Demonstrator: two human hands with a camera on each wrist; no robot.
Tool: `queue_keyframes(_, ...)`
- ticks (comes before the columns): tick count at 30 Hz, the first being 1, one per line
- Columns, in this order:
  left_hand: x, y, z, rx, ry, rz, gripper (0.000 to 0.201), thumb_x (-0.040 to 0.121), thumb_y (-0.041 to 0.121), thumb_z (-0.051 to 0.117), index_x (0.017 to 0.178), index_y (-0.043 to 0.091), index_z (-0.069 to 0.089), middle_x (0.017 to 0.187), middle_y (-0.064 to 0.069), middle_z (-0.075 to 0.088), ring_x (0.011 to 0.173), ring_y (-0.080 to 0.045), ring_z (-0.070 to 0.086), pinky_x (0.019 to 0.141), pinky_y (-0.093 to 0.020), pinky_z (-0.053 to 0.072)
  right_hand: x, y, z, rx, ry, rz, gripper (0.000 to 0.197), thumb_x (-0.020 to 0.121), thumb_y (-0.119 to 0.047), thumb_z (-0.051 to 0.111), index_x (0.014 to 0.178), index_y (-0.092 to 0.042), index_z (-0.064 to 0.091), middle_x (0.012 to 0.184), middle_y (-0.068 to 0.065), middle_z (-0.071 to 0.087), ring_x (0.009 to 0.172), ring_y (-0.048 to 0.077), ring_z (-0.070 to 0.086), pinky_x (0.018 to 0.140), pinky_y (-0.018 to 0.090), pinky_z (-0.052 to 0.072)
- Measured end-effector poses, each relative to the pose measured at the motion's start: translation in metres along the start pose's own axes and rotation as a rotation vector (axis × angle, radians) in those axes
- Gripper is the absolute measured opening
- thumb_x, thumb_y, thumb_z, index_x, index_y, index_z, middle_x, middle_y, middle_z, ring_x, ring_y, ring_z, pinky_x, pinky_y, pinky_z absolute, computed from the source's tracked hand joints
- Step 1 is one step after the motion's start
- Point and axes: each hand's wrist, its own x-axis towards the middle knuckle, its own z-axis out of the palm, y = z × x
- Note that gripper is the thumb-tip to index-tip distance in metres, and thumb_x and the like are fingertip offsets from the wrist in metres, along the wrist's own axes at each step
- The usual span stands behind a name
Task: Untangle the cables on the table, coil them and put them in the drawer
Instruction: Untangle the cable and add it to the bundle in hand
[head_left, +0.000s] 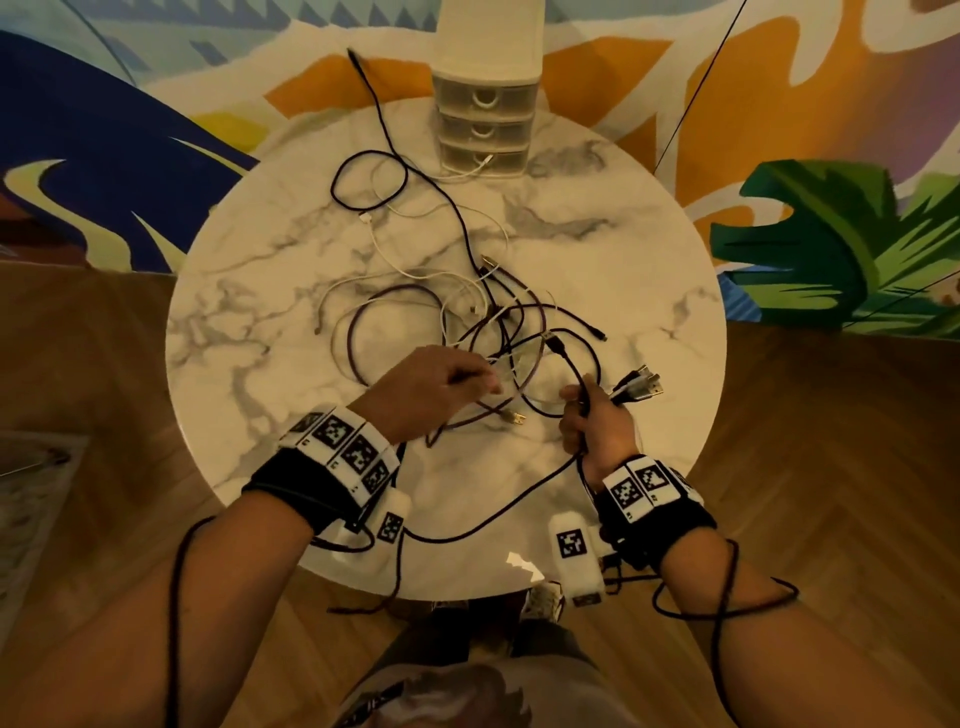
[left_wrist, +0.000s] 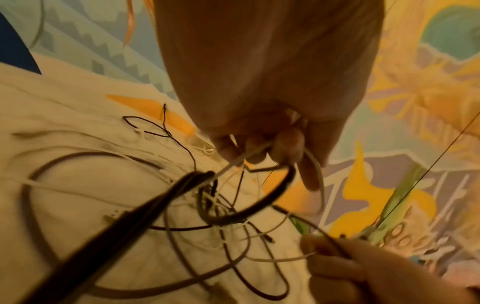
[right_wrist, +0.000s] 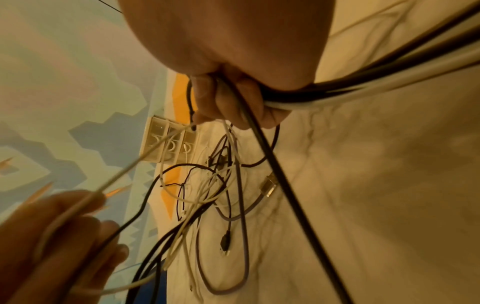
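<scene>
My right hand (head_left: 597, 415) is clamped round a bundle of cable ends, the plugs (head_left: 644, 382) sticking out past the thumb side. I judge that grip is an anchor: with those ends gathered and held off the counter (head_left: 623, 249), they cannot slip back into the knot. A black cable (head_left: 498, 519) runs down from that fist and across the near edge of the counter toward my left wrist.

My left hand (head_left: 431, 387) has its fingers curled, pinching a white cable (left_wrist: 249, 156). In the left wrist view it passes through the fingertips (left_wrist: 285, 144) and a dark loop hangs just under them. I take it that I am drawing this one strand out while the right hand keeps the rest still.

The tangle (head_left: 493, 322) lies in the middle of the counter, between my hands and the drawer unit (head_left: 483, 130), with white and dark strands crossing. One black lead (head_left: 374, 104) trails off past the far edge.

The drawers (right_wrist: 168, 142) all look closed, with a white end lying against the lowest one. Nothing is coiled yet, so I judge the task to be at an early stage.
</scene>
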Motion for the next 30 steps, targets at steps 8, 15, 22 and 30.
queue_keyframes(8, -0.007, -0.01, 0.029, 0.311, -0.331, 0.022, 0.015, 0.087, 0.035, 0.062, 0.093, 0.027, 0.073, 0.076, 0.02, 0.053, 0.079, 0.0, 0.049, 0.08, -0.021, 0.036, -0.002, -0.009, -0.004, 0.197, -0.182, 0.155, 0.039, 0.101, -0.037, 0.032, 0.083, -0.012, 0.056, 0.034, -0.007, 0.023, 0.028, 0.006, 0.019, 0.034, 0.014, 0.015)
queue_keyframes(15, -0.021, -0.075, 0.056, 0.826, -0.16, -0.194, 0.062, 0.078, 0.05, 0.06, 0.132, 0.025, 0.044, 0.137, -0.002, 0.038, 0.119, -0.029, 0.039, 0.093, -0.044, 0.041, -0.005, -0.016, -0.01, 0.21, -0.152, 0.057, 0.037, 0.1, -0.036, 0.036, 0.07, -0.018, 0.047, 0.036, -0.007, 0.021, 0.03, 0.006, 0.017, 0.032, 0.015, 0.015)
queue_keyframes(22, 0.019, -0.084, -0.011, 1.057, 0.077, 0.047, 0.07, 0.057, 0.0, 0.07, 0.124, 0.009, 0.056, 0.133, -0.018, 0.051, 0.107, -0.04, 0.053, 0.085, -0.05, 0.046, -0.017, -0.013, -0.008, 0.134, -0.216, -0.047, 0.038, 0.1, -0.033, 0.036, 0.069, -0.015, 0.046, 0.036, -0.006, 0.022, 0.032, 0.007, 0.016, 0.035, 0.019, 0.013)
queue_keyframes(30, 0.043, -0.015, 0.026, 0.352, 0.265, -0.029, 0.027, 0.085, 0.033, 0.048, 0.088, 0.017, 0.069, 0.092, 0.0, 0.067, 0.089, -0.023, 0.057, 0.076, -0.034, 0.041, -0.028, -0.009, -0.005, -0.073, -0.285, -0.214, 0.04, 0.102, -0.028, 0.037, 0.067, -0.011, 0.049, 0.038, -0.004, 0.026, 0.034, 0.009, 0.017, 0.041, 0.025, 0.009)
